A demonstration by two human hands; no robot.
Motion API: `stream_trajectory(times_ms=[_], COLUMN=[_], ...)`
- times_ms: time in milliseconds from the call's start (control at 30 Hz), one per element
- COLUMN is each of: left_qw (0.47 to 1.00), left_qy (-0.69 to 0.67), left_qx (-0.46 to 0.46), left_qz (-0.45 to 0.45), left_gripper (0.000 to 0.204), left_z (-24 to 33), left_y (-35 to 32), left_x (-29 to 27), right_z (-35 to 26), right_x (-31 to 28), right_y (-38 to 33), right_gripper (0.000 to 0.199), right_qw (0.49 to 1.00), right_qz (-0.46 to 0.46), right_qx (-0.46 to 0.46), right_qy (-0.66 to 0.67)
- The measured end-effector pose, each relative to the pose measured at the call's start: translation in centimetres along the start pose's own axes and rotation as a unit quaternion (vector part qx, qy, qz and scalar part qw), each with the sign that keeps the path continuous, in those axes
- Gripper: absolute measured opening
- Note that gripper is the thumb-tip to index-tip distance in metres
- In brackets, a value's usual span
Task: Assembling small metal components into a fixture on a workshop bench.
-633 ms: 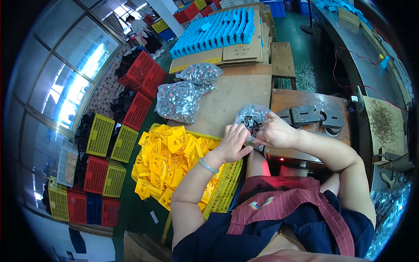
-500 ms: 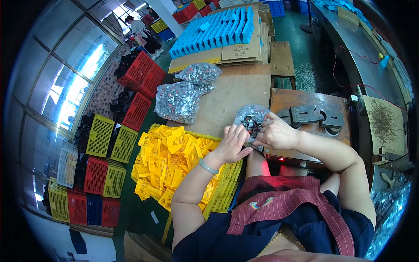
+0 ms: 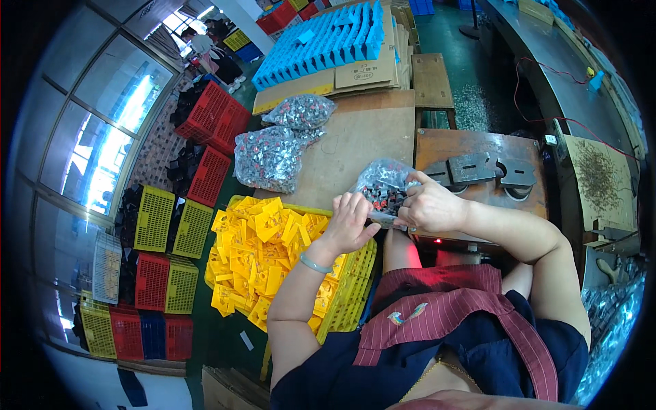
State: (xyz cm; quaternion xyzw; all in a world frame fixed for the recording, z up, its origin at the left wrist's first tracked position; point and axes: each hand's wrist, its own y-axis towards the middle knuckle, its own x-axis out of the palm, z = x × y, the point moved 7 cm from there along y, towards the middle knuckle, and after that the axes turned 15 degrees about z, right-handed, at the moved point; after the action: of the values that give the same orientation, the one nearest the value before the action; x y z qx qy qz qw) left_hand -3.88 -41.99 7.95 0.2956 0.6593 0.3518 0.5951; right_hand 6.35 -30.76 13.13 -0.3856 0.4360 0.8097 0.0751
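Both hands are up at the near edge of the worktop [image 3: 355,147], working on a clear plastic bag of small dark parts [image 3: 384,186]. Left hand [image 3: 350,223] has its fingers spread over the bag's lower left side, a pale bangle [image 3: 314,264] on that wrist. Right hand [image 3: 429,207] is curled around the bag's right side, fingers closed on the plastic, so the bag sits pinched between the two, right at the front of the worktop beside a wooden block with grey metal plates [image 3: 478,167]

Further back on the same worktop there are two more bags stuffed with small parts [image 3: 273,156], well apart from the one being held. Just below the left forearm is a yellow crate heaped with yellow plastic pieces [image 3: 263,256]. Off to the left, red and yellow crates [image 3: 164,266] are stacked on the floor, and blue trays [image 3: 321,37] sit on cardboard at the far end
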Motion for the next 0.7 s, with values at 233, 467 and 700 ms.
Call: stream_trajectory(times_ms=[233,467,700], left_qw=[0.999,0.995,0.996], left_qy=[-0.006,-0.036,-0.029], left_qx=[0.005,0.036,0.052], left_qz=[0.038,0.081,0.07], left_gripper=[0.024,0.012,0.01], left_z=[1.5,3.9,4.1], left_y=[2.5,3.4,2.7], left_x=[-1.7,-3.1,-3.8], right_z=[0.3,-0.6,-0.7], right_x=[-0.7,-1.3,-1.0], right_y=[0.5,2.0,0.9], right_gripper=[0.029,0.025,0.021], right_qw=[0.999,0.998,0.995], right_qz=[-0.028,0.005,-0.038], right_qx=[0.035,0.061,0.089], right_qy=[-0.017,-0.03,0.004])
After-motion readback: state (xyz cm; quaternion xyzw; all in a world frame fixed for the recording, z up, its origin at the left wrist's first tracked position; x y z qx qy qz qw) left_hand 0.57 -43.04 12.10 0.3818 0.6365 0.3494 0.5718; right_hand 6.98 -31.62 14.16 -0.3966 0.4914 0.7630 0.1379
